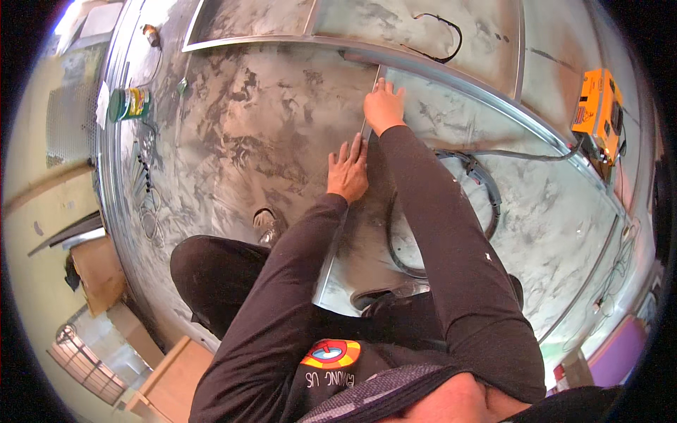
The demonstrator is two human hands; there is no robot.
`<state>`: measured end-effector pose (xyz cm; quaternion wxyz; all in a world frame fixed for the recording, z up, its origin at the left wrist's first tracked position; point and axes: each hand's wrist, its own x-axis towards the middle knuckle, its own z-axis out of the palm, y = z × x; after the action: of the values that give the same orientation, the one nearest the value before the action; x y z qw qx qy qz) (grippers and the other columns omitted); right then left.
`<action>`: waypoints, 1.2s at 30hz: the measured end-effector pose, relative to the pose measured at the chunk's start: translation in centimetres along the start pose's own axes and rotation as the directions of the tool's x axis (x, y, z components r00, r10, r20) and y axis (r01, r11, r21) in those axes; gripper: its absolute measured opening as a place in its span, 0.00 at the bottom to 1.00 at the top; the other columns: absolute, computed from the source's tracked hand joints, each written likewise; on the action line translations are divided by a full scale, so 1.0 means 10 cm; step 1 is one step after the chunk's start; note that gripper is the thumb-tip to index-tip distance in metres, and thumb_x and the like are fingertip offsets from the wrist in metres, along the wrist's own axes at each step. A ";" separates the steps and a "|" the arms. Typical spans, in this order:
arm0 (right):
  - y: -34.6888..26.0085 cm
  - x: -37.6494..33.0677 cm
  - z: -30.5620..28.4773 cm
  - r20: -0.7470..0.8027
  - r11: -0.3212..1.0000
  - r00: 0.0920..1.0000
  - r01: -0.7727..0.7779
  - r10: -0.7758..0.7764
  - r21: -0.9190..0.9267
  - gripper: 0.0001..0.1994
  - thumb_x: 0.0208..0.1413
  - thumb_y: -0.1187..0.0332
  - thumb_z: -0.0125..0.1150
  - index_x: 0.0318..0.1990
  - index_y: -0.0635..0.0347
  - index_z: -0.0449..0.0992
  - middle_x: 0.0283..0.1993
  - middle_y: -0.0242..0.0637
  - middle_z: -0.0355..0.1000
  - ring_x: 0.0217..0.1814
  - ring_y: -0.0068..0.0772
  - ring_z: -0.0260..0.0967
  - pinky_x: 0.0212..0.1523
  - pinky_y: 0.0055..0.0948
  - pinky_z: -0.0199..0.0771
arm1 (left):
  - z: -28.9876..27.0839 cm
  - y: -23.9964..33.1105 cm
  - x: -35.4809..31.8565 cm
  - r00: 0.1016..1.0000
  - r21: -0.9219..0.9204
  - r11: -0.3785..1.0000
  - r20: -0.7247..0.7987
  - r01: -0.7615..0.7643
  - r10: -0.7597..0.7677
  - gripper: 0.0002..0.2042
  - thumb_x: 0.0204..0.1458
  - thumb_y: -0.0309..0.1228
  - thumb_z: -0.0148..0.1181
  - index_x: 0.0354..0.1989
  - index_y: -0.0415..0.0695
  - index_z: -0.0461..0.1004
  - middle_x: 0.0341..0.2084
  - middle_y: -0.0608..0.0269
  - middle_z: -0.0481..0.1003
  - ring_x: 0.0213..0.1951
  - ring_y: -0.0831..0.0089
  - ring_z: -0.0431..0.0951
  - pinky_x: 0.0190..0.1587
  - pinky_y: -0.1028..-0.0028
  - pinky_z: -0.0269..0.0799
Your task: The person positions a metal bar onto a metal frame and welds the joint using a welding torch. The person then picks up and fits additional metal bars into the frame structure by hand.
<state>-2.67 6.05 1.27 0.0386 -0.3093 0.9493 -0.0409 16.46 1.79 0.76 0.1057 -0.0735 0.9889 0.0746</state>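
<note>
A long, narrow metal bar (327, 273) slants from near my legs up to a metal frame rail (451, 77). My left hand (348, 171) lies along its left side, fingers stretched out and the fingertips at the bar. Farther up, my right hand (384, 109) is at the bar's far end, close to the rail. Its fingers bend over the bar, and their tips are partly hidden. Between the hands, a short stretch of the bar shows.
A black cable with a torch-like handle (482, 176) loops right of my right forearm, near an orange machine (598, 116). A green tub (130, 104) stands at the left. A short black cable (455, 39) lies beyond the rail. My shoe (267, 225) rests on the smudged metal surface.
</note>
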 end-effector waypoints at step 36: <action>1.46 0.92 -0.38 -0.071 0.940 0.984 -0.132 0.162 0.314 0.11 0.52 0.71 0.55 0.41 0.62 0.81 0.43 0.53 0.77 0.49 0.53 0.74 0.49 0.45 0.74 | -0.33 -0.02 0.46 0.980 0.290 0.954 0.197 -0.078 0.020 0.30 0.59 0.29 0.48 0.72 0.45 0.55 0.74 0.70 0.46 0.67 0.56 0.58 0.66 0.41 0.52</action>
<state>-19.00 12.56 3.17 0.0438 -0.2255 0.9525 -0.2000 11.36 0.51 2.88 0.2084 -0.0245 0.9756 -0.0651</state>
